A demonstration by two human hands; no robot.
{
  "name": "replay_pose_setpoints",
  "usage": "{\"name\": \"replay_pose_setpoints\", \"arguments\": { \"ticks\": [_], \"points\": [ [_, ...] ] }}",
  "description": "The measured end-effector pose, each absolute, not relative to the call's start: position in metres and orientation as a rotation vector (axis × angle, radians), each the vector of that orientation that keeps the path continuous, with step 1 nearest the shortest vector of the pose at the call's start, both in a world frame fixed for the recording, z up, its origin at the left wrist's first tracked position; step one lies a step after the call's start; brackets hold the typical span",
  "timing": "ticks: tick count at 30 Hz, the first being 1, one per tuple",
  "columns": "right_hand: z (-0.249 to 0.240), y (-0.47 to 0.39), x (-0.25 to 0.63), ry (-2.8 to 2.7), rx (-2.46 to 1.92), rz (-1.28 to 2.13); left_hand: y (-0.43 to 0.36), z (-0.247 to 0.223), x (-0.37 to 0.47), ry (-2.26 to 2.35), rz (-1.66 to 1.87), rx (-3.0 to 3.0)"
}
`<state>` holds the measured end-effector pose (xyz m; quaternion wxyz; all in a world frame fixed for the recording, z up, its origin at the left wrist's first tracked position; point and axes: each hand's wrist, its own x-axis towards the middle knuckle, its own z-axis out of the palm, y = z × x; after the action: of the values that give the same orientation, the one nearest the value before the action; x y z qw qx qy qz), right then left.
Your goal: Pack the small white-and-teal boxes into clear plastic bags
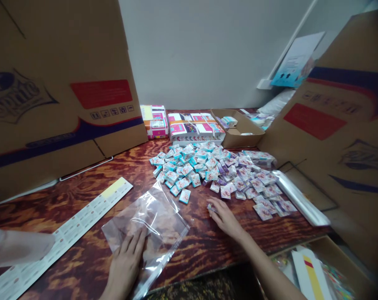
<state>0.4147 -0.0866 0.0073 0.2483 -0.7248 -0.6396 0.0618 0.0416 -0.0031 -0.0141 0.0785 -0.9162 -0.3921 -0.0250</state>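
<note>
My left hand (126, 258) lies flat with fingers stretched on a clear plastic bag (157, 221) spread on the wood-patterned table (91, 237). To the right of the bag, my right hand (222, 214) has its fingers curled round a small whitish item, too small to make out. Beyond both hands is a pile of small boxes, with teal-sided ones (184, 171) on the left and purple-sided ones (239, 183) on the right. One teal box (185, 196) lies at the pile's near edge.
Large cardboard boxes stand left (60, 104) and right (329, 125). Behind the pile are a pink-white package (193, 127) and an open carton (242, 139). A label strip (79, 227) lies left, a plastic roll (301, 200) right. An open box (348, 258) sits at lower right.
</note>
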Motion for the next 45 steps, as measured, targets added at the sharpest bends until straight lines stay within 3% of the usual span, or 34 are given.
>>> {"name": "replay_pose_setpoints", "arguments": {
  "ticks": [6, 13, 20, 25, 32, 45],
  "points": [
    [0.001, -0.085, 0.397, -1.2, -2.314, -0.087, -0.004, -0.012, 0.043, -1.202, -0.058, -2.748],
    [-0.02, -0.076, 0.394, -1.467, -2.219, -0.132, -0.002, -0.02, 0.04, -1.182, -0.09, -2.746],
    [-0.013, -0.059, 0.448, -1.202, -2.275, -0.503, -0.002, -0.019, 0.041, -1.19, -0.125, -2.761],
    [-0.016, -0.058, 0.442, -1.273, -2.227, -0.408, -0.003, -0.019, 0.041, -1.195, -0.097, -2.729],
    [-0.007, -0.072, 0.377, -1.66, -1.997, 0.064, -0.002, -0.013, 0.042, -1.171, -0.04, -2.735],
    [0.003, -0.09, 0.381, -1.619, -1.968, -0.078, -0.004, -0.007, 0.045, -1.193, -0.023, -2.739]
  ]
}}
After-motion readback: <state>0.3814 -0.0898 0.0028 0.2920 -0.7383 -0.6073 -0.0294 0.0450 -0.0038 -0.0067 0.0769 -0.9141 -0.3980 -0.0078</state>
